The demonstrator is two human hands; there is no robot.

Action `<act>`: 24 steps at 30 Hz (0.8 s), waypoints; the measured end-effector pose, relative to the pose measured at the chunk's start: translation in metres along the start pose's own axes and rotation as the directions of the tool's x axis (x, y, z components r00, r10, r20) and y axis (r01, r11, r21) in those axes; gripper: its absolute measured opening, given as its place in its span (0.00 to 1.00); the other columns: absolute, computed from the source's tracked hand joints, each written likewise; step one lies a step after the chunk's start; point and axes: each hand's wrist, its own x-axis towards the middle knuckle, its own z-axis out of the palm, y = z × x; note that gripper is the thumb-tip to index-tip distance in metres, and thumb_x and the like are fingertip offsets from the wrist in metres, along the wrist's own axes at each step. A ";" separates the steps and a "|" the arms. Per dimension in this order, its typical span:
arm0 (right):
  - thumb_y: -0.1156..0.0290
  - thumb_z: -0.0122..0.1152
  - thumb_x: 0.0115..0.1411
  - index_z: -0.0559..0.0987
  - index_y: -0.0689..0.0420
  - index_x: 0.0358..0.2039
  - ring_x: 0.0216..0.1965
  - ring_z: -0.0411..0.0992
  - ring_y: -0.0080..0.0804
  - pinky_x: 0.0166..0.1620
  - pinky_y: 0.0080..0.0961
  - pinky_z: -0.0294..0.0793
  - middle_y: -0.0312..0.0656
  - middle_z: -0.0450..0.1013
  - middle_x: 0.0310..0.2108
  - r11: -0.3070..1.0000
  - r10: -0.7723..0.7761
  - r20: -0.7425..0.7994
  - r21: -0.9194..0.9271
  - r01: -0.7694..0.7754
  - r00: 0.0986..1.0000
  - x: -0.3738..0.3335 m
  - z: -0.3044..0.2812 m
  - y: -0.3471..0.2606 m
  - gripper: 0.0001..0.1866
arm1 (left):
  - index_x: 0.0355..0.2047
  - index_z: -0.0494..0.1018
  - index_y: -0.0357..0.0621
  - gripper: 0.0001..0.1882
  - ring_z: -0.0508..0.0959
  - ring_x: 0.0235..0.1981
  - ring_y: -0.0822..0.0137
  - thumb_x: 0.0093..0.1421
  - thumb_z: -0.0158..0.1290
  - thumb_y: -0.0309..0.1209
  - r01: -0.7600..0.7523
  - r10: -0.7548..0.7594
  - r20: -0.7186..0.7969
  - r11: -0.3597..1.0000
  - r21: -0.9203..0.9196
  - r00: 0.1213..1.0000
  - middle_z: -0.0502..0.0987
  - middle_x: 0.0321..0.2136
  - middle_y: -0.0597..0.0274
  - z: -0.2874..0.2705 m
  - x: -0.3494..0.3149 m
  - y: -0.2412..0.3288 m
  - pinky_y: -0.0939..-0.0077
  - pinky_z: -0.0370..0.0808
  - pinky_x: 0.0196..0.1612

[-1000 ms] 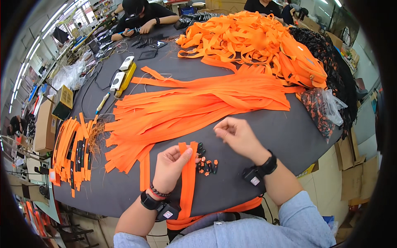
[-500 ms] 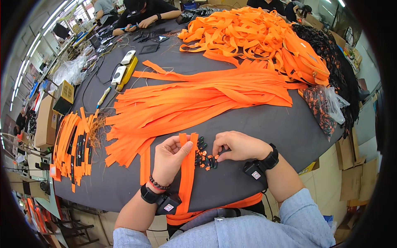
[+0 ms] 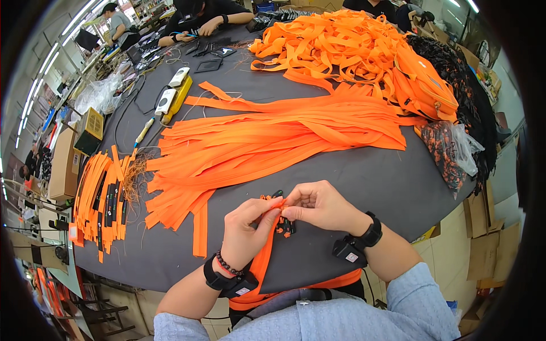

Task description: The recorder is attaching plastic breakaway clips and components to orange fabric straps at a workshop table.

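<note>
My left hand (image 3: 242,227) pinches the upper end of an orange zipper tape (image 3: 261,262), which hangs down toward me over the table's near edge. My right hand (image 3: 327,207) is closed, its thumb and forefinger meeting the left fingertips at that end. A small orange bit shows between the fingertips; it looks like a zipper slider, mostly covered by the fingers. Just below and behind the hands lie several small black-and-orange zipper sliders (image 3: 288,228), partly hidden. Beyond them a wide bundle of orange zipper tapes (image 3: 273,136) lies across the dark table.
A heap of orange webbing (image 3: 330,45) and an orange bag (image 3: 426,85) stand at the far right, by a plastic bag of small parts (image 3: 449,156). Short orange-and-black strips (image 3: 102,199) lie left. A power strip (image 3: 176,94) lies behind the bundle. A co-worker (image 3: 210,20) sits opposite.
My right hand has moved left from the slider pile to my left fingertips. My left hand has shifted slightly right, and the tape's upper end is now gathered between both hands.
</note>
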 end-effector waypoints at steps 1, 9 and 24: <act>0.73 0.64 0.58 0.77 0.64 0.34 0.30 0.74 0.20 0.36 0.19 0.75 0.38 0.77 0.27 0.996 -0.024 -0.022 -0.087 0.022 0.999 0.000 0.000 -0.001 0.07 | 0.41 0.78 0.38 0.11 0.79 0.28 0.71 0.56 0.57 0.20 -0.002 0.002 -0.001 1.000 0.006 1.000 0.79 0.31 0.57 -0.001 0.000 0.002 0.81 0.76 0.31; 0.72 0.62 0.59 0.76 0.63 0.33 0.29 0.73 0.25 0.35 0.21 0.74 0.40 0.75 0.28 0.875 -0.315 -0.061 -0.406 0.265 0.947 -0.001 0.004 -0.007 0.07 | 0.41 0.79 0.38 0.11 0.79 0.28 0.71 0.56 0.57 0.19 -0.022 0.022 0.007 0.998 0.060 1.000 0.80 0.31 0.56 -0.003 0.001 0.013 0.81 0.76 0.32; 0.66 0.72 0.47 0.77 0.52 0.33 0.40 0.66 0.34 0.48 0.30 0.62 0.34 0.68 0.33 0.635 -0.161 0.338 -0.684 0.359 0.927 -0.001 0.003 -0.005 0.14 | 0.40 0.79 0.39 0.09 0.76 0.25 0.79 0.58 0.55 0.22 0.145 -0.171 -0.185 0.978 -0.147 0.968 0.80 0.28 0.60 -0.005 0.005 -0.016 0.85 0.73 0.27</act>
